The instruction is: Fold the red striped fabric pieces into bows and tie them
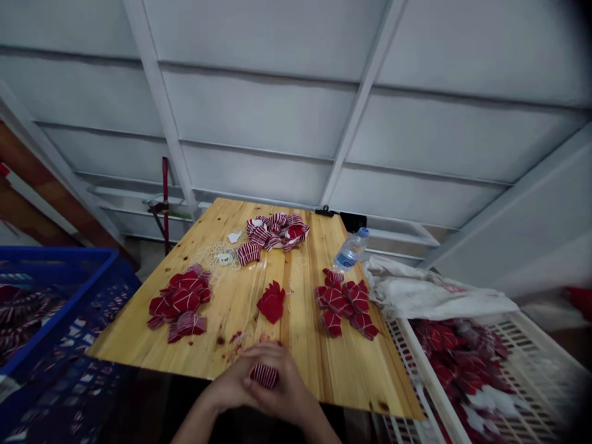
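Both my hands meet at the near edge of the wooden table [324, 364]. My left hand [231, 385] and my right hand [282, 385] are closed together round a small red and white striped fabric piece [264, 374]. Just beyond them lies a small stack of plain red fabric pieces [272, 302]. Bundles of red pieces with white lines lie to the left [181, 302] and to the right [345, 302]. A heap of striped pieces [275, 231] sits at the far end, beside a pile of white elastic loops [221, 254].
A plastic water bottle [350, 249] lies at the table's right edge. A blue crate [55, 308] with fabric stands at the left. At the right, a white crate [531, 345] holds red pieces under a white cloth bag [430, 293]. White panelled wall behind.
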Tool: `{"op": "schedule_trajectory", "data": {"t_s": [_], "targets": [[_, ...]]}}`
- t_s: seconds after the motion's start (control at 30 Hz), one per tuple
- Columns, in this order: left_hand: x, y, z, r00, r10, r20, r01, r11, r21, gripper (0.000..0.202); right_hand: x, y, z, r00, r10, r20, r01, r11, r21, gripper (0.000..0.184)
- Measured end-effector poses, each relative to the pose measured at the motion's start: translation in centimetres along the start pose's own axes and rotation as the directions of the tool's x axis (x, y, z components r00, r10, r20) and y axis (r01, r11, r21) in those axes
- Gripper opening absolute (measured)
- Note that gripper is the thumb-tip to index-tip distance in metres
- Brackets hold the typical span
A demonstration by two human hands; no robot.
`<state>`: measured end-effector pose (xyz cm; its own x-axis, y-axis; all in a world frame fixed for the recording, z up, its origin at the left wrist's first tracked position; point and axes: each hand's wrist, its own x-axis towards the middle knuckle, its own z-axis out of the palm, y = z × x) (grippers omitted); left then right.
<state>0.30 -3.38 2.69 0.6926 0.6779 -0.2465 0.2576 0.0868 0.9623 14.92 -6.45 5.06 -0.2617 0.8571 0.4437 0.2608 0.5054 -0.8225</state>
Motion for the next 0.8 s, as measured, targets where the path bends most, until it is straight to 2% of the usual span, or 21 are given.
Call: {"op": "schedule_trajectory", "data": {"t_s": [0.07,0.1,0.13,0.2,0.33,0.4,0.43,0.5,0.6,0.7,0.8], "targets": [[0.0,-0.1,-0.2,0.999,-0.035,0.03,0.035,0.999,-0.017,0.053,0.1,-0.1,0.3,0.999,0.004,-0.038,-0.002,0.998,0.055,0.016],[0.1,-0.1,-0.3,0.999,-0.018,-0.031,0.016,0.998,-0.06,0.056,0.2,0.0,0.4,0.998,0.005,-0.064,0.0,0.998,0.07,0.013],[0.2,-0.1,-0.3,0.999,0.008,-0.049,-0.012,0.996,-0.086,0.062,0.3,0.1,0.4,0.996,0.004,-0.086,0.001,0.998,0.067,0.01],[0.4,-0.2,-0.6,0.999,0.047,-0.027,-0.05,0.993,-0.111,0.067,0.5,0.3,0.4,0.997,0.005,-0.08,0.0,0.998,0.056,0.007],[0.5,-0.1,-1.4,0.998,0.068,-0.006,-0.068,0.998,-0.015,0.043,1.1,0.4,-0.3,0.998,0.0,0.06,-0.003,0.998,0.063,0.016],[0.5,0.0,-1.7,0.997,0.055,0.053,-0.059,0.996,0.067,0.033,1.4,0.3,-0.7,0.992,-0.021,0.121,0.013,0.998,0.068,0.02],[0.5,0.1,-1.8,0.996,0.067,0.056,-0.072,0.993,0.093,0.033,1.4,0.2,-0.9,0.991,-0.031,0.131,0.022,0.998,0.067,0.019],[0.5,0.0,-1.9,0.998,0.066,-0.005,-0.065,0.985,0.157,0.036,1.5,0.3,-0.8,0.992,-0.037,0.123,0.031,0.998,0.056,0.018],[0.6,-0.7,-1.8,0.998,0.005,-0.059,0.006,0.981,0.195,0.032,1.4,0.5,-0.4,0.996,-0.035,0.088,0.033,0.999,0.027,0.026],[0.3,-1.1,-1.7,0.998,-0.052,-0.036,0.058,0.983,0.175,0.028,1.4,0.8,-0.3,0.996,-0.039,0.086,0.034,0.997,0.066,0.025],[0.0,-0.8,-1.7,0.999,-0.047,-0.016,0.049,0.99,0.135,0.028,1.6,0.9,-0.8,0.985,-0.069,0.159,0.05,0.992,0.118,0.026]]}}
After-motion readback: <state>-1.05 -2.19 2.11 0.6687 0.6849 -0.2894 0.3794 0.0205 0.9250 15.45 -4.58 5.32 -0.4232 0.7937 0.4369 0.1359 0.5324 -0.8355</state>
